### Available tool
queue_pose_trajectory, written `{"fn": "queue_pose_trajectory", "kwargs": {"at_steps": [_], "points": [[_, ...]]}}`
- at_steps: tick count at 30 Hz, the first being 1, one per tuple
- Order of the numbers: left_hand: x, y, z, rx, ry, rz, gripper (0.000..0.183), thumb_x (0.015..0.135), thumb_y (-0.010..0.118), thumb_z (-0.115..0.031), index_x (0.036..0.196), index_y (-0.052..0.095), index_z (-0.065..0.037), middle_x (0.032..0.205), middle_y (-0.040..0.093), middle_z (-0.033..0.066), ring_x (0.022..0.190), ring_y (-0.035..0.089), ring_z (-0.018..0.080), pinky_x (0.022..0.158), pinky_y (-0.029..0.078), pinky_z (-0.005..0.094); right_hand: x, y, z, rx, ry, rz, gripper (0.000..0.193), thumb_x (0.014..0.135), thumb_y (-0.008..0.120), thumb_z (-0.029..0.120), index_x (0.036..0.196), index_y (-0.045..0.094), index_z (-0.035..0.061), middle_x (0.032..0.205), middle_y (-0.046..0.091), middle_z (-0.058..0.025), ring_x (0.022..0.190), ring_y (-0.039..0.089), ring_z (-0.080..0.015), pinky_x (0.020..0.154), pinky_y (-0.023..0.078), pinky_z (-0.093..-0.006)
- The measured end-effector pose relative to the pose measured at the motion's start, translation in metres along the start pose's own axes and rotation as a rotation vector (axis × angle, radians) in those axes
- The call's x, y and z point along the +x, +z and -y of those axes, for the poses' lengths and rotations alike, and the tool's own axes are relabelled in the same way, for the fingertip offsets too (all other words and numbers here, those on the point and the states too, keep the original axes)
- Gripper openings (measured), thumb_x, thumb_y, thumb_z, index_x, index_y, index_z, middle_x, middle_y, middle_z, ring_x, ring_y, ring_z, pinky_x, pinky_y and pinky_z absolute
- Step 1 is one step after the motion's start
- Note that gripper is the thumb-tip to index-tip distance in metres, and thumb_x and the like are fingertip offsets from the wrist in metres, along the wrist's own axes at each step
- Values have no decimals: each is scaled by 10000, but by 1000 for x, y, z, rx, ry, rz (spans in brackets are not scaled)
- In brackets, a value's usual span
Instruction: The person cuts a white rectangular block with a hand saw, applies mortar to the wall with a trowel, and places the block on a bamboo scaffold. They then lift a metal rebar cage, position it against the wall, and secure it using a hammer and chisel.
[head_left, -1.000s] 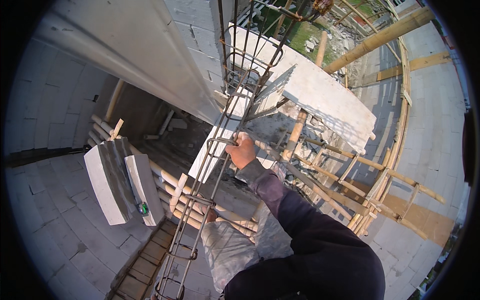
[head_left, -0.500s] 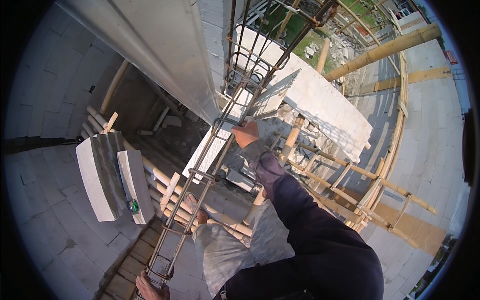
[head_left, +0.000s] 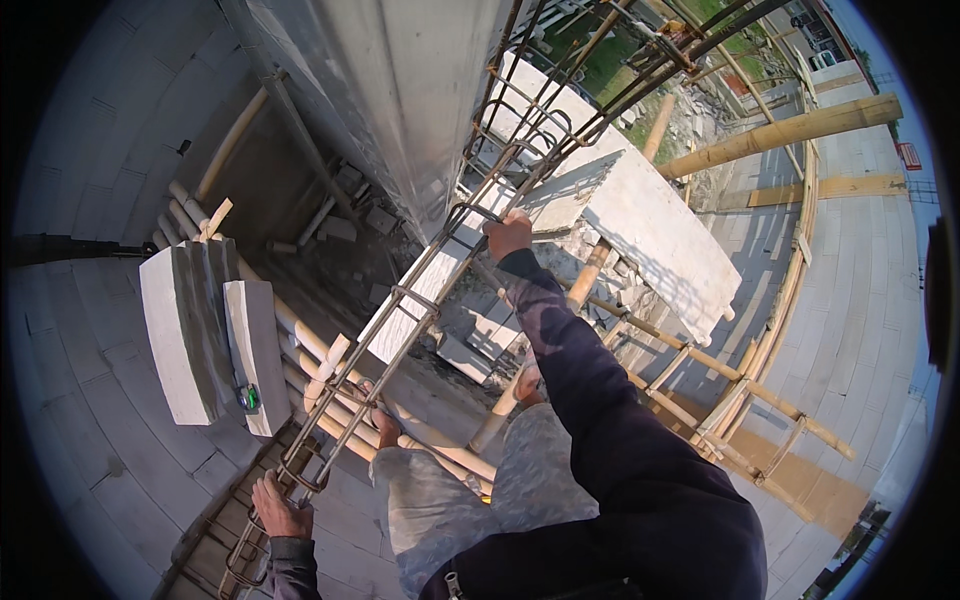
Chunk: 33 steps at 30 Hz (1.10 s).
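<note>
A long cage of steel reinforcing bars [head_left: 388, 322] with bent stirrups slants from the lower left toward the top. My right hand [head_left: 508, 234] is closed round one of its bars near the upper part, beside a pale block edge. Down at the lower left, my left hand [head_left: 282, 508] lies on the cage with its fingers curled over a bar; part of its grip is hidden. Beneath the cage runs a narrow white block strip [head_left: 405, 305]. Upright bars of another cage [head_left: 540, 120] rise beyond my right hand.
Bamboo poles [head_left: 430, 440] form the platform under my feet. Pale blocks [head_left: 180, 335] and a small green item [head_left: 248, 397] lie left. A smooth grey column [head_left: 390, 100] stands ahead. A large white slab [head_left: 660, 235] and bamboo scaffolding [head_left: 700, 360] are on the right, with a drop below.
The view has shifted, and the cage sits differently in it. My left hand and wrist now show more fully, farther up from the lower edge. My right hand stays on the cage.
</note>
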<state>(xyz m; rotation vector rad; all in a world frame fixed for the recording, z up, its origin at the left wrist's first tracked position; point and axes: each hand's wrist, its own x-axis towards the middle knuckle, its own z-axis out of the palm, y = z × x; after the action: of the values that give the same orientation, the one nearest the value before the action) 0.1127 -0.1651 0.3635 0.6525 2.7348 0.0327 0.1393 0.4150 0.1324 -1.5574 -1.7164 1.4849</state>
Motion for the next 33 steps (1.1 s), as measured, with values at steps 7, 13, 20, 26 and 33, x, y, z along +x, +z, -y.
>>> {"fn": "queue_pose_trajectory", "kwargs": {"at_steps": [7, 13, 20, 26, 33], "points": [[41, 52, 5, 6, 20, -30, 705, 519, 730, -7, 1184, 496, -13, 1042, 504, 176, 1007, 488, 396, 898, 411, 454, 16, 0, -6, -146, -75, -5, 350, 664, 745, 140, 908, 546, -12, 809, 639, -163, 737, 658, -300, 667, 522, -398], [47, 106, 25, -14, -81, 21, 750, 502, 761, 12, 1202, 493, -19, 1051, 504, 148, 1021, 493, 356, 918, 410, 437, 30, 24, -25, -413, -196, -89, 285, 649, 714, 96, 832, 507, 25, 702, 589, -113, 634, 623, -236, 587, 487, -358], [53, 125, 45, 97, -48, -25, 477, 734, 607, -28, 1201, 508, -32, 1033, 520, 144, 1041, 514, 314, 969, 385, 446, 124, -1, -146, -23, 202, 312, 333, 817, 735, 205, 1058, 652, -8, 941, 693, -107, 851, 674, -225, 749, 573, -397], [61, 174, 44, 40, -74, -71, 496, 757, 617, -45, 1241, 510, -48, 1066, 532, 128, 1080, 526, 301, 984, 386, 451, 190, -18, -152, -438, -138, 382, 257, 817, 742, 168, 985, 651, -4, 886, 688, -108, 775, 659, -188, 717, 566, -362], [50, 188, 55, 3, -121, -12, 510, 748, 635, -42, 1243, 516, -68, 1076, 543, 123, 1096, 531, 304, 1001, 390, 453, 100, 9, -108, 21, 199, 263, 204, 815, 730, 55, 956, 656, -72, 957, 667, -171, 859, 660, -265, 704, 605, -362]]}}
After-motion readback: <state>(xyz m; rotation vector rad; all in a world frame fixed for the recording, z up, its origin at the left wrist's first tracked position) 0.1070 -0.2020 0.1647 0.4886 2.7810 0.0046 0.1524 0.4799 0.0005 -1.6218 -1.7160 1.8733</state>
